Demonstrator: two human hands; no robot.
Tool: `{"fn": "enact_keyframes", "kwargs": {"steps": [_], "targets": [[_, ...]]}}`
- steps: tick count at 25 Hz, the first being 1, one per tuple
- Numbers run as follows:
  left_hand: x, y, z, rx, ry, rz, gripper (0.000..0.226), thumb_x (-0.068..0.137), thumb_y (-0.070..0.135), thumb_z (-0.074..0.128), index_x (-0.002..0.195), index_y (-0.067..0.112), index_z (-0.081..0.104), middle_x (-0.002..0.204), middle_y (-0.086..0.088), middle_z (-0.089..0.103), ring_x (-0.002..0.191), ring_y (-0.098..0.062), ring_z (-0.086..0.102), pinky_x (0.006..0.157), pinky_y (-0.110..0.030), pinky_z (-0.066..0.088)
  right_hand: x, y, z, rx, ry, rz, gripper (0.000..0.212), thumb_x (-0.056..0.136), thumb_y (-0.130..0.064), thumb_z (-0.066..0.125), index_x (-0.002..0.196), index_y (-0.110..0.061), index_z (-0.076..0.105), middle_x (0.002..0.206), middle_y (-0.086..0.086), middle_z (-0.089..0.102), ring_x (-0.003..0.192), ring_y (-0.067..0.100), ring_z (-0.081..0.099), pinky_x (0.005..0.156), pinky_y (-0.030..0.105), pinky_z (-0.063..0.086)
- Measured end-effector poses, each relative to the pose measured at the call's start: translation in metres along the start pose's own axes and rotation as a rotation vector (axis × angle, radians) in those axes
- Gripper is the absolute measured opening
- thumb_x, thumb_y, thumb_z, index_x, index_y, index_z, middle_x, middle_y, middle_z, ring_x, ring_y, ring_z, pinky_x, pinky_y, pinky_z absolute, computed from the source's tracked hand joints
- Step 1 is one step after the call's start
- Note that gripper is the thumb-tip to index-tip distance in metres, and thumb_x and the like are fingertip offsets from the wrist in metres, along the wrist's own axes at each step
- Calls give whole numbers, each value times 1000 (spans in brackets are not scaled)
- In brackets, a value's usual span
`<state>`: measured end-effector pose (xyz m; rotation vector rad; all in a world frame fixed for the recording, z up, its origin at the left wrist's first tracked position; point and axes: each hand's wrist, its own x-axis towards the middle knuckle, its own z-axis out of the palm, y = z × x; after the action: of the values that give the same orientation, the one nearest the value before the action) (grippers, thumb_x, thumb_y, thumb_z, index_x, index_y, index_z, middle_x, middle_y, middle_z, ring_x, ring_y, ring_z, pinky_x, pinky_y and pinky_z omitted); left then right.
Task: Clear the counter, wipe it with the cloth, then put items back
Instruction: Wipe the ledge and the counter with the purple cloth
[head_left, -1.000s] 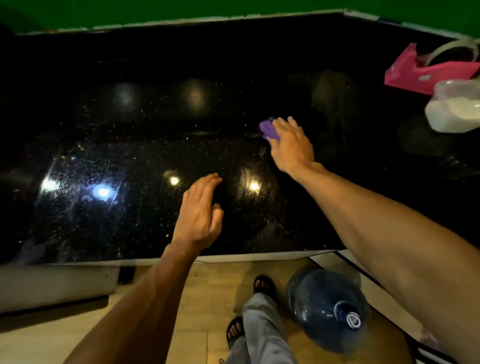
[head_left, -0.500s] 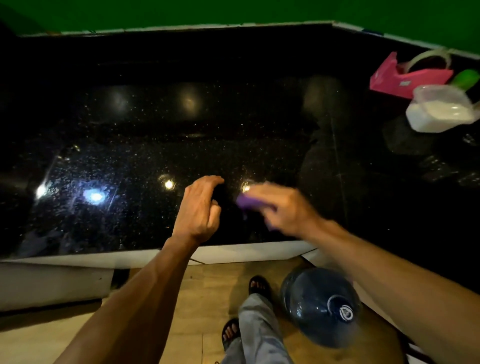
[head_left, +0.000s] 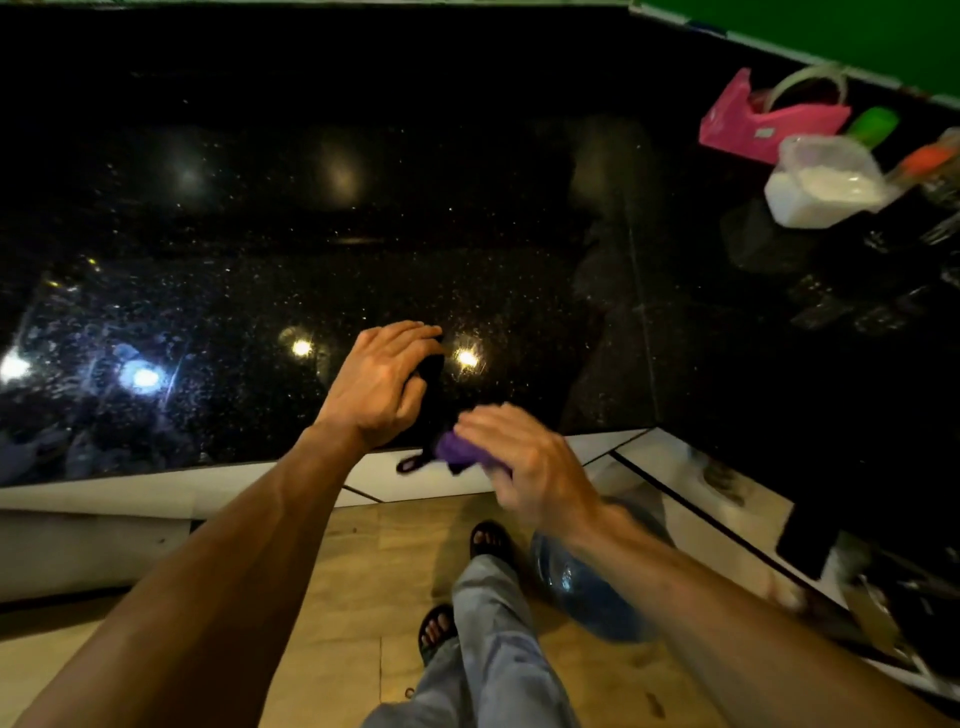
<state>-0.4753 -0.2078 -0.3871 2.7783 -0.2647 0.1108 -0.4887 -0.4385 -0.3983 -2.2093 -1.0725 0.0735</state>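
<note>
Here, right hand (head_left: 524, 457) grips purple cloth (head_left: 460, 451) at counter (head_left: 363, 234) edge; left hand (head_left: 379, 384) rests there, loosely curled.

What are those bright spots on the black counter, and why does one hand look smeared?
Head view: the spots look like lights reflected in the glossy counter. Also in the head view, the right hand and purple cloth are motion-blurred, while the left hand is sharp.

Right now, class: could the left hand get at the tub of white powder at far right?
Probably not easily: the left hand is at the front of the counter, the tub sits far right, and the right hand with the purple cloth lies between.
</note>
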Motion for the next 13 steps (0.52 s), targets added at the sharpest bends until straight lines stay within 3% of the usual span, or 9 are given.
{"fn": "enact_keyframes", "kwargs": {"steps": [3, 6, 8, 10, 13], "targets": [[-3, 2, 0, -5, 13, 1, 52, 81, 28, 36, 123, 12, 60, 137, -7, 55, 131, -23, 44, 108, -42, 31, 3, 13, -17, 90, 1, -19, 42, 87, -14, 52, 129, -6, 59, 130, 10, 61, 122, 17, 56, 108, 30, 41], [-2, 0, 1, -15, 25, 7, 51, 82, 28, 35, 123, 11, 60, 137, -6, 55, 133, -21, 42, 109, -38, 28, 45, 66, -54, 51, 251, 278, 39, 90, -8, 58, 128, -6, 60, 130, 10, 61, 116, 23, 61, 100, 32, 49], [-1, -1, 2, -18, 39, 25, 50, 81, 27, 36, 121, 11, 61, 136, -6, 56, 132, -21, 42, 108, -37, 28, 55, 91, -62, -100, 293, 448, 39, 89, -6, 62, 128, -7, 61, 130, 10, 61, 118, 26, 59, 102, 31, 45], [-1, -2, 4, -12, 53, 38, 49, 81, 27, 36, 119, 10, 63, 135, -7, 57, 132, -22, 43, 107, -38, 29, 42, 84, -43, -163, 287, 387, 42, 87, -6, 63, 129, -6, 60, 130, 12, 61, 120, 27, 57, 105, 39, 44], [0, -2, 3, 9, 38, 45, 50, 80, 27, 36, 117, 9, 64, 133, -8, 58, 131, -23, 44, 106, -40, 29, 3, 32, -11, -84, 127, 84, 43, 85, -11, 59, 128, -8, 60, 130, 9, 62, 124, 21, 55, 109, 41, 40]]}}
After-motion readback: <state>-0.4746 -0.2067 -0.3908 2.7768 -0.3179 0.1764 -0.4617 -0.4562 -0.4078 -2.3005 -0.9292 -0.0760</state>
